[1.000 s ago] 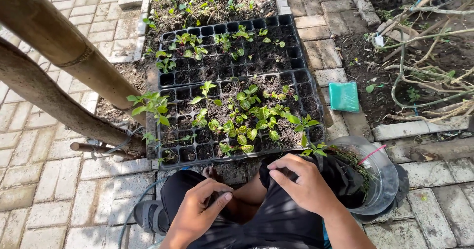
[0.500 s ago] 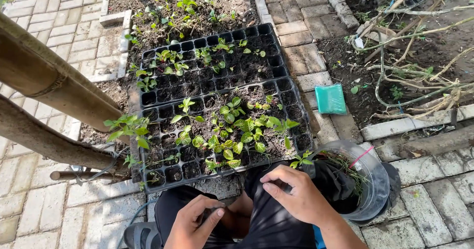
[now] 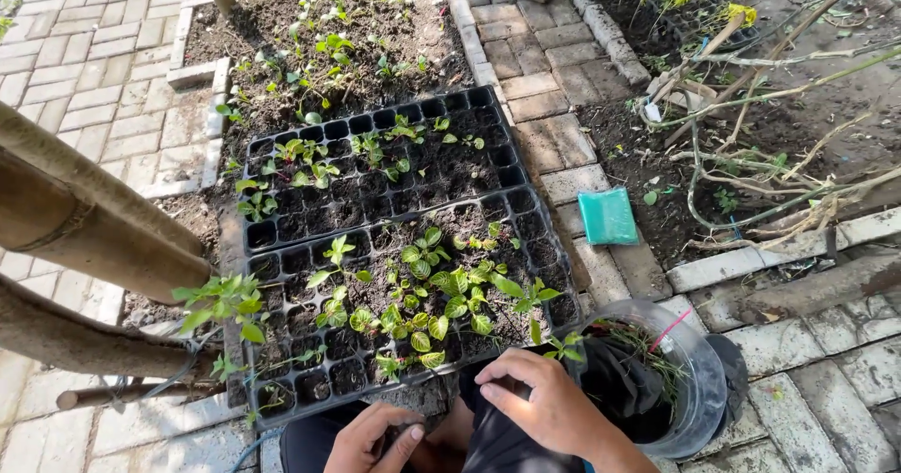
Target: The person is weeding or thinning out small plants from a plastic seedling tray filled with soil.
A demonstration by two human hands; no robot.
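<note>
Here, the right hand (image 3: pixel 544 403) sits at 6 o'clock in the view, fingers curled and pinched on a fold of the dark cloth (image 3: pixel 615 389) that drapes into the clear plastic container (image 3: pixel 704 379). The container stands on the brick paving (image 3: pixel 826 407) at 5 o'clock, just beside the near seedling tray (image 3: pixel 413 299). What lies under the cloth is hidden; only thin green stems and one pink strand show at the rim.

The left hand (image 3: pixel 371 440) is at 7 o'clock, partly cut off by the lower edge. Its fingers are curled together toward the thumb; whether they hold anything I cannot tell.

The near tray carries leafy seedlings, mostly in its middle cells. A second tray (image 3: pixel 375 168) touches it at 12 o'clock. Bamboo poles (image 3: pixel 84 220) cross at 9 o'clock, covering the ground behind them. A green packet (image 3: pixel 607 216) lies at 2 o'clock.
</note>
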